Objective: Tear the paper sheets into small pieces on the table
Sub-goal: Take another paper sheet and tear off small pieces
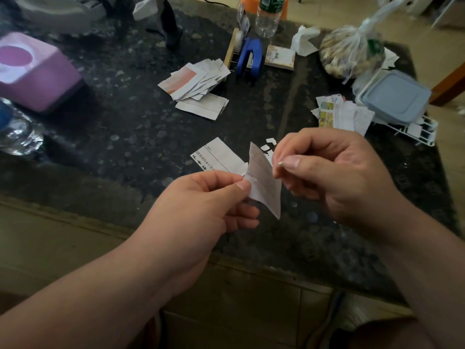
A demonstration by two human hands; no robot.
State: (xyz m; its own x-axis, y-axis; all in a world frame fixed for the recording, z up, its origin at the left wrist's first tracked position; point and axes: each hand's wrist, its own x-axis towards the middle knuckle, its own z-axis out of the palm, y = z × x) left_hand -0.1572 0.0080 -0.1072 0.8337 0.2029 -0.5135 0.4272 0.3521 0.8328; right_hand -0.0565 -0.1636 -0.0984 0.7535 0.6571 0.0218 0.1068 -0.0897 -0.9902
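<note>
- Left hand (201, 205) pinches the paper piece (264, 182) at its left edge.
- Right hand (334, 172) pinches its right edge above the tabletop (125, 137).

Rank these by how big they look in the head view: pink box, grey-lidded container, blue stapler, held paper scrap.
1. pink box
2. grey-lidded container
3. held paper scrap and blue stapler: these look alike, and the scrap is nearer the camera, so unranked.
</note>
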